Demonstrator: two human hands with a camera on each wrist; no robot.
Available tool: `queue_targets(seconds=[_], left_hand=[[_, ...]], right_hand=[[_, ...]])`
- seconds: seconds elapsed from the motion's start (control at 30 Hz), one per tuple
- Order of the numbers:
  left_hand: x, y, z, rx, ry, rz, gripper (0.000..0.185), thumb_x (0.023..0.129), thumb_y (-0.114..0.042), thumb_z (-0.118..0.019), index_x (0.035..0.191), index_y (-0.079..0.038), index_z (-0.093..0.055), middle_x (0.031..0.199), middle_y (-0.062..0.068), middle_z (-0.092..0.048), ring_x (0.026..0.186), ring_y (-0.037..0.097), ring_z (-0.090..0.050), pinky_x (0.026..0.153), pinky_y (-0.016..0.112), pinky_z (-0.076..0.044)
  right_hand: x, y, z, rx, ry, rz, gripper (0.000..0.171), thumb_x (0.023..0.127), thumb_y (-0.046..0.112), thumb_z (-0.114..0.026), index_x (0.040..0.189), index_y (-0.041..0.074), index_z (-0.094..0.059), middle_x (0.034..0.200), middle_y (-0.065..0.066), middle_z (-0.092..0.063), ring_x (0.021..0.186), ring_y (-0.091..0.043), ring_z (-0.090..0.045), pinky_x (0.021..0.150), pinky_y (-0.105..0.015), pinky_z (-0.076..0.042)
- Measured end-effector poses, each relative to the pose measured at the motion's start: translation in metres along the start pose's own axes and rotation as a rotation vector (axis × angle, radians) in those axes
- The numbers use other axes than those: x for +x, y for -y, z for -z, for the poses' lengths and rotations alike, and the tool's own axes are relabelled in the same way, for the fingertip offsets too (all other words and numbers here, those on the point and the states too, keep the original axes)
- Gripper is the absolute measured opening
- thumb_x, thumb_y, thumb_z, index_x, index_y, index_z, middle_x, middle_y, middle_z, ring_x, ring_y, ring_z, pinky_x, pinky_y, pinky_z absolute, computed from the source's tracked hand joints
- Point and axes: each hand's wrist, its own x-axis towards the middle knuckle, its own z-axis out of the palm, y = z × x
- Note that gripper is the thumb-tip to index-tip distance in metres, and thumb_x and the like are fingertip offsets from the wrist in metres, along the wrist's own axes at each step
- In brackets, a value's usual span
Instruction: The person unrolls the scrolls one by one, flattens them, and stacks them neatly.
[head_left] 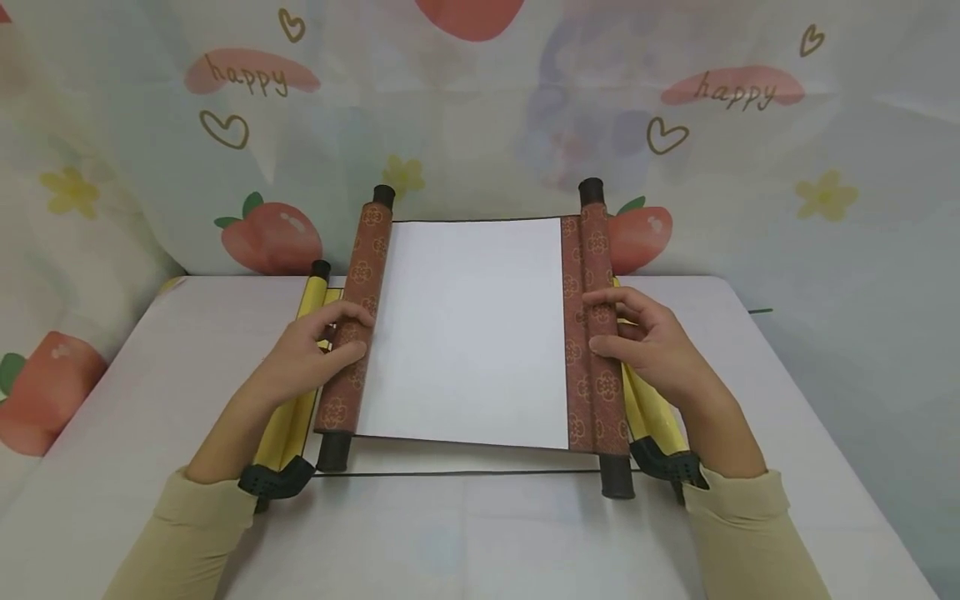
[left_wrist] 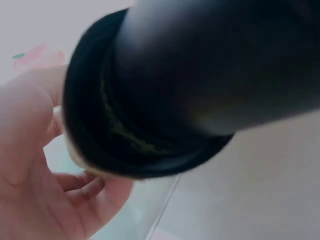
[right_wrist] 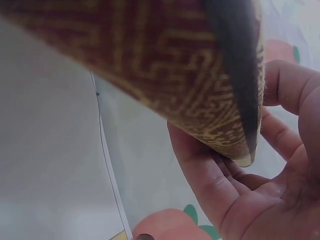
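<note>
A hanging scroll (head_left: 472, 333) with a blank white sheet and red-brown, gold-patterned ends is spread between both hands. My left hand (head_left: 311, 350) grips its left roller (head_left: 362, 271), thumb and fingers curled round the middle. On the other side my right hand (head_left: 660, 337) grips the right roller (head_left: 607, 400) the same way. Black knobs cap both rollers; one black knob (left_wrist: 210, 65) looms large in the left wrist view. The right wrist view shows the patterned roll (right_wrist: 165, 60) between thumb and fingers. Beneath lies a yellow-ended scroll (head_left: 656, 408), its sheet mostly hidden by the upper one.
A white-covered table (head_left: 465, 542) carries the yellow scroll. Behind it hangs a backdrop cloth (head_left: 480, 125) printed with peaches, hearts and the word "happy". Black wrist straps (head_left: 276, 479) sit at both sleeve cuffs, close to the yellow scroll's near ends.
</note>
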Motion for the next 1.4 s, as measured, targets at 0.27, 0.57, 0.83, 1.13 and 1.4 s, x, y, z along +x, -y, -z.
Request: queue_targets(seconds=[0.27,0.57,0.83,1.13,1.4], left_hand=[[-0.002,-0.003,0.001,0.018,0.025,0.023,0.031,0.09,-0.02,-0.073,0.118,-0.021,-0.059,0.118,0.005,-0.06,0.091,0.027,-0.054,0.069,0.038,-0.051],[-0.011,0.007,0.008,-0.213,0.13,0.043,0.032,0.097,-0.009,-0.056,0.128,-0.014,-0.056,0.12,0.009,-0.054,0.086,0.024,-0.05,0.072,0.03,-0.048],[-0.013,0.008,0.008,-0.109,0.226,0.035,0.015,0.098,-0.019,-0.058,0.113,-0.019,-0.059,0.118,0.005,-0.056,0.094,0.027,-0.053,0.072,0.036,-0.049],[-0.015,0.01,0.011,-0.042,0.17,0.049,0.023,0.091,-0.014,-0.067,0.108,-0.017,-0.053,0.115,0.009,-0.054,0.097,0.028,-0.051,0.072,0.039,-0.045],[-0.018,0.006,0.018,0.035,0.153,0.022,0.024,0.093,-0.011,-0.057,0.115,-0.018,-0.06,0.119,0.002,-0.061,0.105,0.022,-0.052,0.084,0.04,-0.046]], right_hand=[[0.0,0.003,-0.001,0.019,0.015,0.015,0.046,0.094,0.003,-0.064,0.137,0.008,-0.051,0.122,-0.013,-0.051,0.092,-0.018,-0.061,0.072,-0.029,-0.056],[-0.009,-0.007,0.004,-0.056,0.037,-0.083,0.046,0.094,0.01,-0.066,0.137,0.014,-0.052,0.137,-0.007,-0.047,0.113,-0.024,-0.057,0.082,-0.027,-0.053],[-0.017,-0.008,0.01,-0.055,0.061,-0.057,0.044,0.095,0.01,-0.066,0.137,0.012,-0.051,0.139,-0.006,-0.045,0.115,-0.024,-0.055,0.081,-0.029,-0.054],[-0.022,-0.007,0.011,-0.072,0.042,-0.067,0.045,0.096,0.01,-0.065,0.139,0.012,-0.05,0.14,-0.007,-0.046,0.117,-0.022,-0.055,0.081,-0.029,-0.054],[-0.025,-0.005,0.015,-0.1,0.026,-0.041,0.045,0.096,0.009,-0.065,0.138,0.012,-0.051,0.141,-0.005,-0.048,0.117,-0.017,-0.055,0.081,-0.027,-0.054]])
